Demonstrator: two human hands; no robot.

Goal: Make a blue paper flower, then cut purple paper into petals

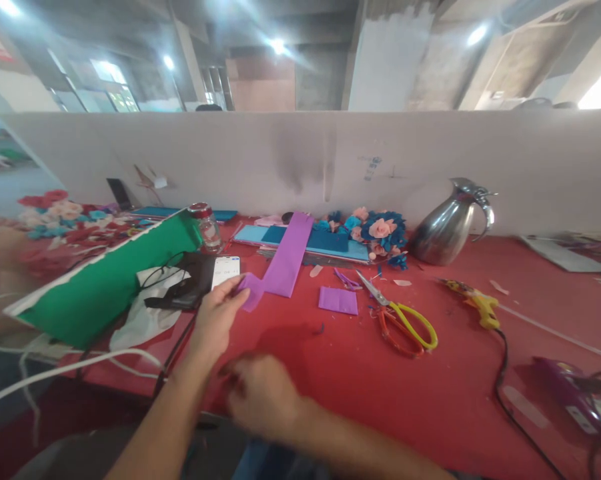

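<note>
My left hand (219,313) pinches a small purple piece of thin sheet (251,292), which could be crepe paper or cloth. This piece meets the lower corner of a long purple strip (287,260) lying on the red table. My right hand (263,393), smeared by motion, hovers near the table's front edge with its fingers bent; whether anything is in them I cannot make out. Right of the strip lies a folded purple rectangle (338,301). Beside that, scissors (397,317) with one yellow and one red handle lie with their blades pointing to the back left.
At the back stand blue and pink artificial flowers (380,230), blue sheets (325,241), a steel jug (445,223) and a glass jar (209,230). A green board (115,280) borders the left. A yellow glue gun (480,307) trails its cord at right. Another person's blurred arm (5,267) shows far left.
</note>
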